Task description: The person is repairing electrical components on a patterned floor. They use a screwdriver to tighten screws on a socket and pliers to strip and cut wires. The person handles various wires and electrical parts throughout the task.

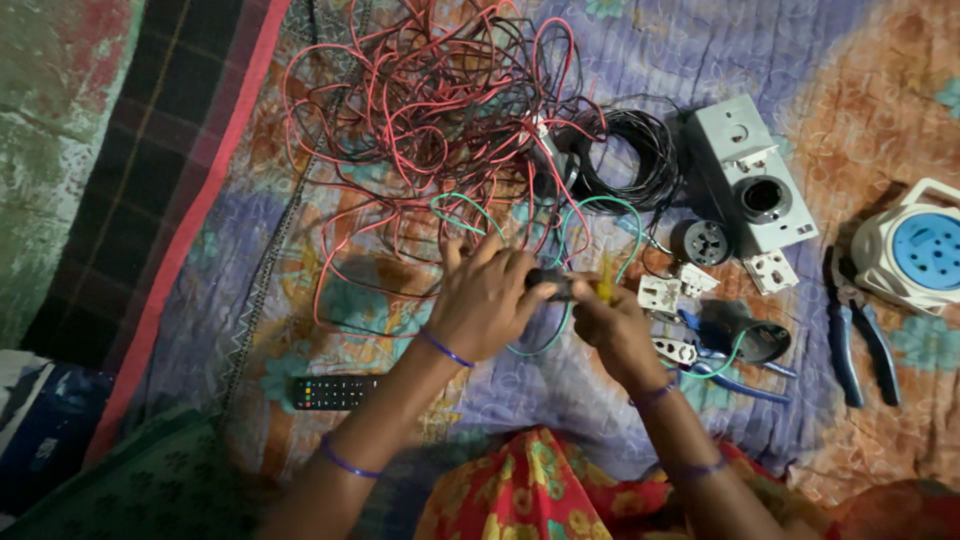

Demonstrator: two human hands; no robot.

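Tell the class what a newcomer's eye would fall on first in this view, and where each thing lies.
First comes the big tangle of red and black wires spread over the patterned cloth at top centre. Below it, the left hand and right hand meet around a small dark part with a green wire looping from it. To the right lie a white switch box, blue-handled pliers and a white-and-blue reel.
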